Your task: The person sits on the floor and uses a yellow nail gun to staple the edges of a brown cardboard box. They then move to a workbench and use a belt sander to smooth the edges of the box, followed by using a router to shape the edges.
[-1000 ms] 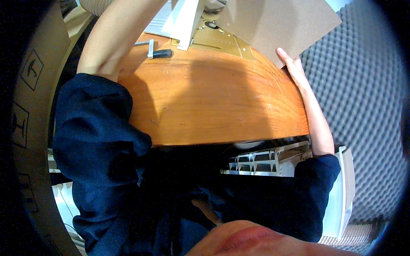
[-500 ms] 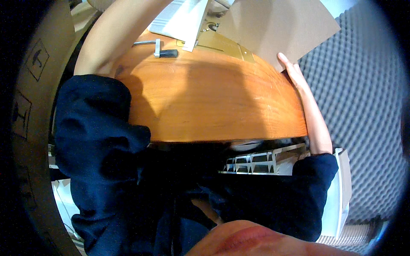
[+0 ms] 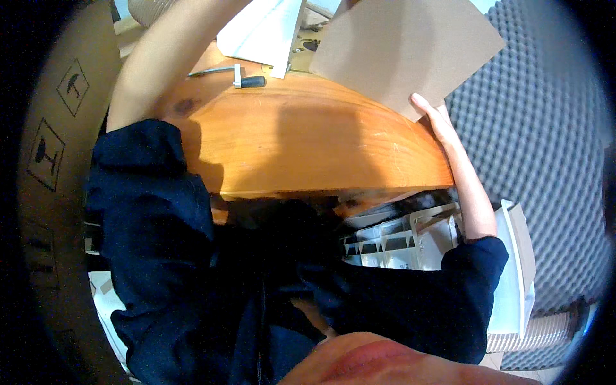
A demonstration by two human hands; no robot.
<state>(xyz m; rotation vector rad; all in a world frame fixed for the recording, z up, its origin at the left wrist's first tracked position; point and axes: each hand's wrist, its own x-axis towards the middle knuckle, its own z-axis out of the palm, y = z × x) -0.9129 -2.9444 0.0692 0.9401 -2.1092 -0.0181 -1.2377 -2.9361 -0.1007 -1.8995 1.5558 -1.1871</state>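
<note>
A flat brown cardboard sheet (image 3: 404, 51) is tilted over the far right of the wooden table (image 3: 321, 147). My right hand (image 3: 436, 120) grips its lower corner, thumb on the face towards me and the other fingers hidden behind. My left forearm (image 3: 170, 58) reaches up past the top edge of the picture, so my left hand is out of sight. Between my arms, a crank-like metal tool with a black grip (image 3: 251, 81) lies on the table. Beside it is a folded white sheet (image 3: 260, 38), and a brass-coloured part (image 3: 301, 48) shows between that and the cardboard.
Grey egg-crate foam (image 3: 532, 141) covers the right side. A large cardboard box (image 3: 61, 147) stands close on my left. Below the table's right end is a white divided tray or crate (image 3: 385, 244). A ribbed, rolled material (image 3: 149, 9) is at the far left.
The cardboard sheet has come lower and nearer over the table and now hides most of the brass-coloured plate. My right hand moved slightly with it. The view has shifted a little.
</note>
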